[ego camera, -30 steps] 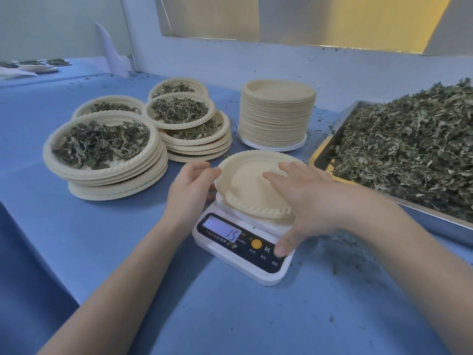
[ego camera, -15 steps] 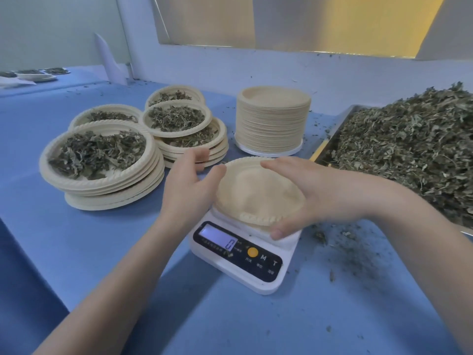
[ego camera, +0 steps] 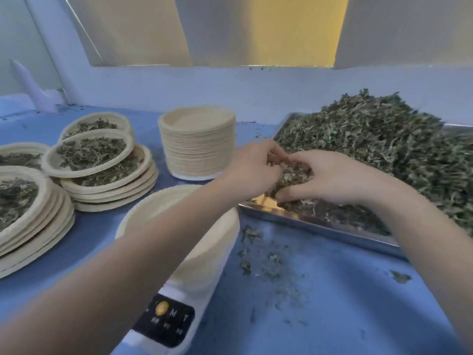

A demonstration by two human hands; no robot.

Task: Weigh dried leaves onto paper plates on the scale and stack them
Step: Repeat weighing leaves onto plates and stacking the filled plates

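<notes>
An empty paper plate (ego camera: 153, 211) sits on the white scale (ego camera: 169, 326) near the bottom centre, partly hidden by my left forearm. Both hands are over the near-left corner of the metal tray (ego camera: 320, 226) heaped with dried leaves (ego camera: 384, 155). My left hand (ego camera: 252, 166) and my right hand (ego camera: 330, 176) curl toward each other and gather a clump of dried leaves (ego camera: 291, 172) between them. Stacks of filled plates (ego camera: 94, 155) stand at the left.
A tall stack of empty paper plates (ego camera: 198, 144) stands behind the scale. More filled plates (ego camera: 20, 201) are stacked at the far left edge. Leaf crumbs (ego camera: 271, 265) lie scattered on the blue table (ego camera: 320, 303) right of the scale. A wall rises behind.
Both hands left the plate on the scale and moved right and away into the tray, where they now scoop leaves. The view swung right and closer.
</notes>
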